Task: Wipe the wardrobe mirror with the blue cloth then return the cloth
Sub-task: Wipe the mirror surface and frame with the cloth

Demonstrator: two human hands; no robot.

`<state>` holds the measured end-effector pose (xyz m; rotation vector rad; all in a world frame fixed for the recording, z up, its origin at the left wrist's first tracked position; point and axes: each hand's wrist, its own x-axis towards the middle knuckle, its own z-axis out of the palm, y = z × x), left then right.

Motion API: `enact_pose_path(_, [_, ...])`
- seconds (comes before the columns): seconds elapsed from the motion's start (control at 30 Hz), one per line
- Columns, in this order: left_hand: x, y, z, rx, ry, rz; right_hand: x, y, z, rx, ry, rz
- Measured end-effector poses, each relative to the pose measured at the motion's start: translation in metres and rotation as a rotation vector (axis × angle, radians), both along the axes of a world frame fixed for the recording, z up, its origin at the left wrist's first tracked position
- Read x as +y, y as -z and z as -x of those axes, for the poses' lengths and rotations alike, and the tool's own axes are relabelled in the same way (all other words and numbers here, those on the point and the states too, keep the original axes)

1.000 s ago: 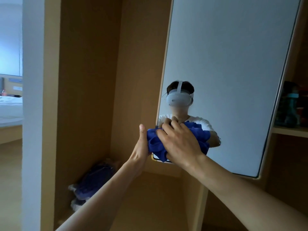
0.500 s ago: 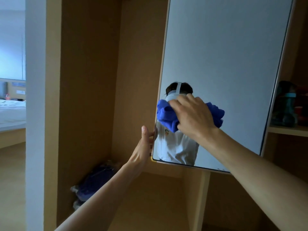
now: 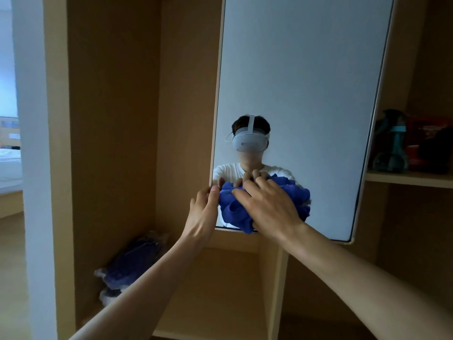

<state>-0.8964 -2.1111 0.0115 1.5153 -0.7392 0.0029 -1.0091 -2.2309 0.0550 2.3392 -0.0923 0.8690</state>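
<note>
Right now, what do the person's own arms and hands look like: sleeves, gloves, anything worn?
Both forearms are bare up to the frame edge. The left hand and right hand wear no gloves, and no rings or watch show on the sides facing the camera. The tall rectangular wardrobe mirror reflects short white T-shirt sleeves.

Arms stretched forward, left hand [image 3: 202,212] upright, fingers hooked, right hand [image 3: 268,207] palm-forward, fingers curled

The crumpled soft cloth [image 3: 230,211] I hold is plain deep blue. The tall wardrobe mirror [image 3: 306,82] shows pale grey. The wooden wardrobe panels [image 3: 110,119] are light tan, and the plastic bottle [image 3: 389,143] is teal.
</note>
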Motion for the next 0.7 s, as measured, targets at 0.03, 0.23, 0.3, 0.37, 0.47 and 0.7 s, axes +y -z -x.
enact_pose_path(0.03, [-0.002,0.001,0.001,-0.011,-0.007,-0.009,-0.003,-0.004,0.002,-0.018,-0.013,-0.003])
enact_pose_path(0.23, [-0.01,0.003,0.004,-0.009,-0.06,-0.038,-0.027,-0.066,0.02,-0.169,-0.029,-0.035])
enact_pose_path(0.3, [-0.013,0.003,0.007,-0.001,-0.089,-0.05,-0.034,-0.089,0.026,-0.215,-0.015,-0.048])
enact_pose_path(0.37, [-0.015,0.003,0.01,0.002,-0.117,-0.059,-0.039,-0.102,0.03,-0.248,-0.002,-0.061])
enact_pose_path(0.47, [-0.016,0.004,0.012,-0.022,-0.157,-0.064,-0.046,-0.092,0.032,-0.204,0.002,-0.067])
enact_pose_path(0.7, [-0.022,0.006,0.019,-0.024,-0.21,-0.071,-0.051,-0.018,0.039,-0.138,0.021,-0.002])
